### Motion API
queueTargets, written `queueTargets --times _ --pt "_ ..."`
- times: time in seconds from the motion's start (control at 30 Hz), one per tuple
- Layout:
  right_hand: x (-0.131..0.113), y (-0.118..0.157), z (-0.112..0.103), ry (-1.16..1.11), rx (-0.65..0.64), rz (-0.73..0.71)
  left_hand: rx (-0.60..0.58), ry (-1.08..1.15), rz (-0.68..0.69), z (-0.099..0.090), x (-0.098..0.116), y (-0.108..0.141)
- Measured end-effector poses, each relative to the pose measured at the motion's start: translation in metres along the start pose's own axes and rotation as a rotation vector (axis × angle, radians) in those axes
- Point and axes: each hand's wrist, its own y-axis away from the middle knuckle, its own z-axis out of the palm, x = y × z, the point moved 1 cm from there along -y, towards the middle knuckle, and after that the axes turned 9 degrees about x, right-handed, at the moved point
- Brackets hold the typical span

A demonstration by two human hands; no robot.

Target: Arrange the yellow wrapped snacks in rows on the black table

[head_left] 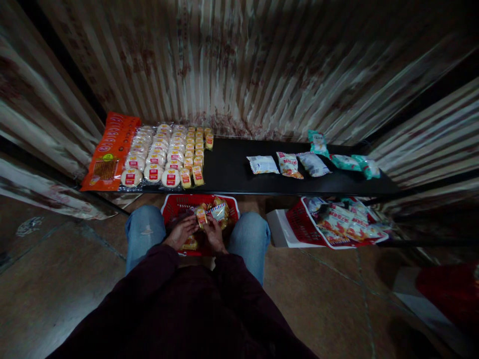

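A small yellow snack packet (201,218) with a red and white label is held above a red basket (232,204) between my knees. My right hand (214,236) grips the packet from its right side. On the other side, my left hand (182,232) has its fingertips closed at the packet's left edge. More snack packets (219,210) lie in the basket under and behind my hands. On the black shelf (228,172) just beyond, rows of yellow packets (197,174) stand beside rows of round white wrapped crackers (153,172).
A large orange bag (108,154) lies at the shelf's left end. White packets (262,164) and green packets (346,162) lie on its right half. A second red basket (305,224), full of packets, sits at the right by a white box (279,229). Curtains hang behind.
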Motion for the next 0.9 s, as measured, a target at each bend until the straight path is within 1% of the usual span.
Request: queueTargets --times 0.1,0.27,0.37,0.47,0.53,0.67,0.9 --pt "-0.01 0.004 0.0 0.081 -0.011 -0.12 0.006 0.011 -0.017 0.0 0.0 0.001" --pt "-0.02 0.009 -0.001 0.275 -0.102 -0.334 -0.001 -0.014 0.006 0.001 -0.002 0.0" --pt "-0.022 0.011 -0.001 0.319 -0.124 -0.413 -0.012 -0.042 0.042 0.001 -0.006 -0.002" --pt "-0.025 0.015 0.001 0.34 -0.141 -0.464 0.001 -0.08 0.072 -0.001 -0.009 -0.005" --pt "-0.028 0.017 0.002 0.341 -0.145 -0.462 0.012 -0.093 0.083 -0.002 -0.011 -0.007" --pt "-0.029 0.016 0.001 0.325 -0.14 -0.4 0.025 -0.094 0.063 -0.003 -0.011 -0.008" --pt "-0.02 0.01 -0.001 0.274 -0.061 -0.319 0.02 -0.096 0.025 -0.002 -0.01 -0.006"
